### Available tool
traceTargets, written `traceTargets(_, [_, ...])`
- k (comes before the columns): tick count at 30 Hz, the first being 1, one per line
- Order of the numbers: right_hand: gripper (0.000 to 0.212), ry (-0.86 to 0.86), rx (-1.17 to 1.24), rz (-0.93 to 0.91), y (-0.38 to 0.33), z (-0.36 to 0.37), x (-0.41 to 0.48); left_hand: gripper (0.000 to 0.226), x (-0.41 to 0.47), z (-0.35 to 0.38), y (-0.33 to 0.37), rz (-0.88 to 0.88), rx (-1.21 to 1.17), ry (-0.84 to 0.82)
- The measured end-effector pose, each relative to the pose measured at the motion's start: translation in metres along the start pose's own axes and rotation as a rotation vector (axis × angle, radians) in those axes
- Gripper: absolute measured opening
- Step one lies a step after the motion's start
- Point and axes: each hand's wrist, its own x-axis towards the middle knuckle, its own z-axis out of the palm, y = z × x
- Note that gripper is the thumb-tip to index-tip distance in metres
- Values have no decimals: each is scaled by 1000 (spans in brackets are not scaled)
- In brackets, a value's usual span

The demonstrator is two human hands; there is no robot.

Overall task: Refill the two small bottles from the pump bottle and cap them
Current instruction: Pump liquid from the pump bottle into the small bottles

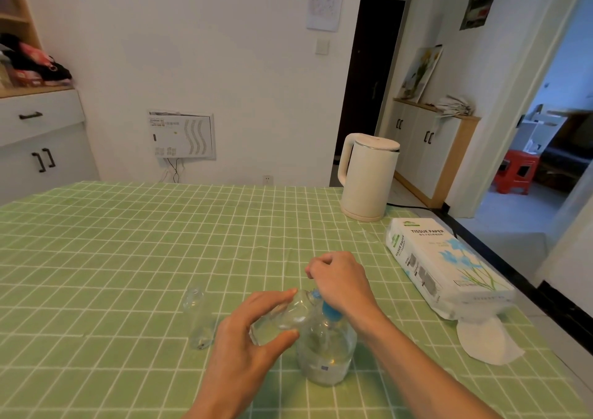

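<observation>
Pump bottle stands under right hand, curled over its top; left hand grips 1 tilted small bottle just beside.

Tablecloth: pale green, white grid of rectangles.
Pump bottle: clear body; pump head blue.
Tilted small bottle, standing small bottle: clear, colourless.
Kettle: cream.
Tissue pack: white, blue flowers on green stems, dark lettering.
Loose tissue: white.
Stool: red.
Cabinet: white, black handles, pale wood top.
</observation>
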Motion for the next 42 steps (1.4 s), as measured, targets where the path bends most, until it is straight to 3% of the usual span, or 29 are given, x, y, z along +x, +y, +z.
traceTargets(42, [34, -26, 21, 53, 6, 3, 0, 54, -6, 1, 1, -40, 15, -9])
